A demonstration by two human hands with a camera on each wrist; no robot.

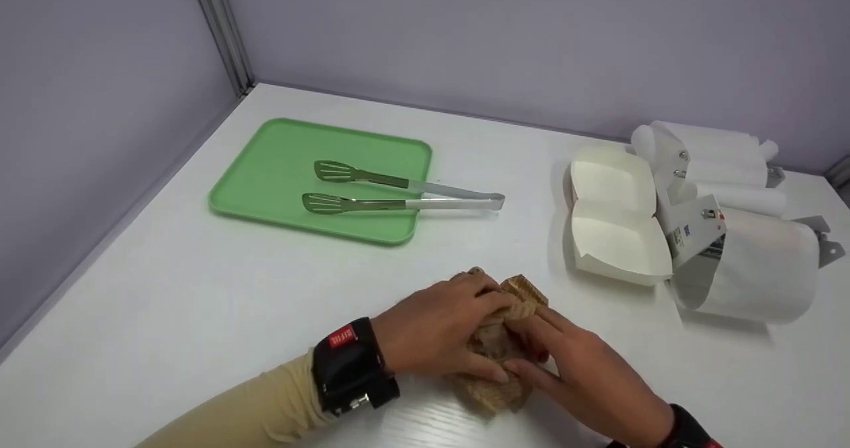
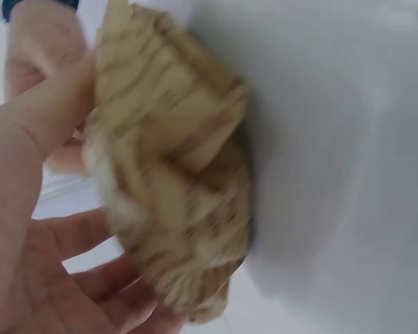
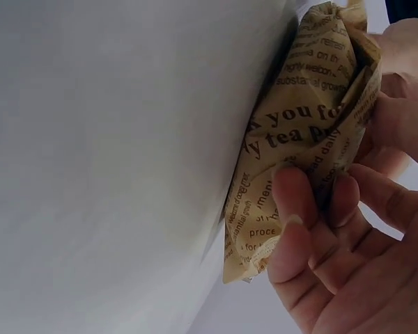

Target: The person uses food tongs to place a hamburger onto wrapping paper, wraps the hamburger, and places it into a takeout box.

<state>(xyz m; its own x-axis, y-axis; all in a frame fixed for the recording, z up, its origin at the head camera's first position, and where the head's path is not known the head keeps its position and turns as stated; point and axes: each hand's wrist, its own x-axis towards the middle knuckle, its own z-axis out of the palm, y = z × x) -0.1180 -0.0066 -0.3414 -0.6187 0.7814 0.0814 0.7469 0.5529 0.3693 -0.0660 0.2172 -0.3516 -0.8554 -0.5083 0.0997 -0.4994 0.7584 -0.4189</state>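
A bundle wrapped in brown printed paper lies on the white table near its front edge, with whatever is inside hidden by the paper. My left hand grips it from the left, thumb on the near side and fingers over the far side. From the right, my right hand holds a fold of the paper between curled fingers and thumb. Dark lettering covers the crumpled wrapper in the right wrist view. Folded layers of the same paper show blurred in the left wrist view.
A green tray sits at the back left, with metal tongs lying across its right edge. An open white takeaway box stands at the right. Beside it are holders with white rolls. Walls border the table behind and left.
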